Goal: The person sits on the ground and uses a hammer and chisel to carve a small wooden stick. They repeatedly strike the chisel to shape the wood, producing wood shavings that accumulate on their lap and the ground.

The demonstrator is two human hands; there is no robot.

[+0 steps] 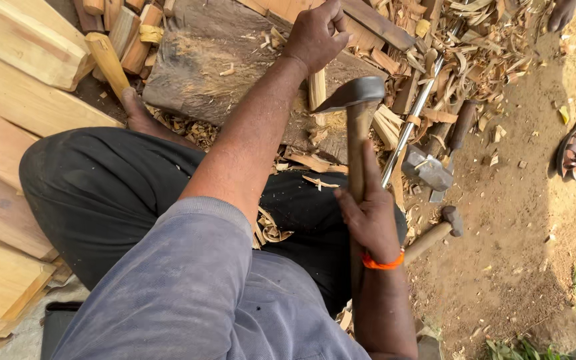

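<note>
Wooden-handled adze [353, 100] gripped in right hand [370, 215].

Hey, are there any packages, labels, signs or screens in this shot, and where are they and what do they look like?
None in view: only cut wood, shavings and hand tools on bare ground.
</note>
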